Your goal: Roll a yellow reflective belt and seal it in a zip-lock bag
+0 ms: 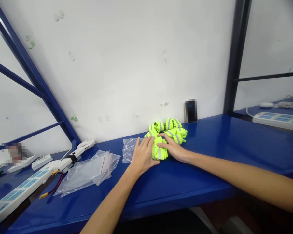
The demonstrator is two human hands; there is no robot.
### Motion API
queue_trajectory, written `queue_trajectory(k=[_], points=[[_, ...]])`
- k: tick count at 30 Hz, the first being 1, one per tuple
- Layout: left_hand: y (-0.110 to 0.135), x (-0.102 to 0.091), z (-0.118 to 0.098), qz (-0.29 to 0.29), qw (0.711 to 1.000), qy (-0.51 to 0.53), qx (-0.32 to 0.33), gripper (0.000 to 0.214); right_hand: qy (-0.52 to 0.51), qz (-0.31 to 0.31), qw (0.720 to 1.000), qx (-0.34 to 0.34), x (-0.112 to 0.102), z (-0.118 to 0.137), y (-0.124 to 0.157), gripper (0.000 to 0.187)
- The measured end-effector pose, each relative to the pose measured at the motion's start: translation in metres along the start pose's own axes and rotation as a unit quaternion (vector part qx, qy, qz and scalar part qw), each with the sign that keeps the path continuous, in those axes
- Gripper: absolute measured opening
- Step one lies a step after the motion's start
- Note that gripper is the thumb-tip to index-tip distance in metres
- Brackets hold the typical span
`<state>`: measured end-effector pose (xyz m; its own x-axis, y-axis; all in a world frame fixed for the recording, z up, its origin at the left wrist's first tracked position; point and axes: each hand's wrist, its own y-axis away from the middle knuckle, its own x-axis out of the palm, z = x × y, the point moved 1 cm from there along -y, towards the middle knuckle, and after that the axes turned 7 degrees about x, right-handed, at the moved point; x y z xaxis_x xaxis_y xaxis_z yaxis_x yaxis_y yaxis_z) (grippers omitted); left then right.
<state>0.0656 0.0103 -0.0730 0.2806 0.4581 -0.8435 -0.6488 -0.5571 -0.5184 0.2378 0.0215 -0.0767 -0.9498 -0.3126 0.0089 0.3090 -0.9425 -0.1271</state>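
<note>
A folded bundle of fluorescent yellow reflective strap (160, 150), with grey stripes, lies on the blue table between my hands. My left hand (144, 152) presses against its left side, fingers over the far edge and thumb along the near edge. From the right, my right hand (173, 148) grips the same bundle, with fingers across its top. Just behind are several more rolled reflective straps (174, 130) in the same colour, partly hidden by my right hand. A clear plastic bag (129, 150) lies flat beside my left hand, partly covered by it.
Several clear zip bags (90, 170) lie to the left, near a white handheld fan (86, 144) and a long white power strip (21, 190). A cable with yellow connectors (56, 187) rests beside them. A dark, blurred-out object (191, 111) leans on the wall.
</note>
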Motion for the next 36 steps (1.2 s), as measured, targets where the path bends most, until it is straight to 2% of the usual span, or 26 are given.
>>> queue_trajectory(k=[2,5,12,15,21,25,28,32,36], points=[[0.0,-0.001,-0.003,-0.007,1.0,-0.004,-0.007,0.09,0.012,-0.017,1.0,-0.011,-0.001,0.0,0.0,0.044],[0.0,-0.002,-0.007,-0.013,1.0,-0.01,-0.022,0.091,0.043,-0.011,0.998,-0.041,-0.001,0.0,-0.001,0.031],[0.0,-0.005,-0.013,-0.021,0.999,-0.034,-0.037,0.087,0.036,-0.018,0.999,-0.029,-0.002,-0.008,-0.007,0.028],[-0.003,-0.004,-0.021,-0.019,0.999,-0.04,-0.013,0.085,0.009,-0.004,0.999,-0.033,0.0,-0.013,-0.011,0.025],[-0.012,-0.005,-0.037,-0.015,0.998,0.002,0.059,0.084,0.041,0.027,0.992,-0.12,0.01,-0.01,-0.008,0.025],[-0.004,-0.022,-0.025,-0.006,0.996,0.018,0.092,0.093,0.05,0.008,0.995,-0.088,0.011,-0.005,-0.003,0.03],[0.007,-0.033,-0.006,0.008,0.999,0.014,0.052,0.1,0.056,-0.011,0.998,-0.023,0.01,-0.003,-0.002,0.033],[0.018,-0.029,0.014,0.059,0.998,0.015,0.01,0.111,0.057,-0.03,0.998,0.015,0.009,-0.004,-0.002,0.028],[0.017,-0.022,0.018,0.07,0.997,0.015,0.004,0.106,-0.009,-0.019,1.0,0.011,0.009,-0.007,-0.005,0.031]])
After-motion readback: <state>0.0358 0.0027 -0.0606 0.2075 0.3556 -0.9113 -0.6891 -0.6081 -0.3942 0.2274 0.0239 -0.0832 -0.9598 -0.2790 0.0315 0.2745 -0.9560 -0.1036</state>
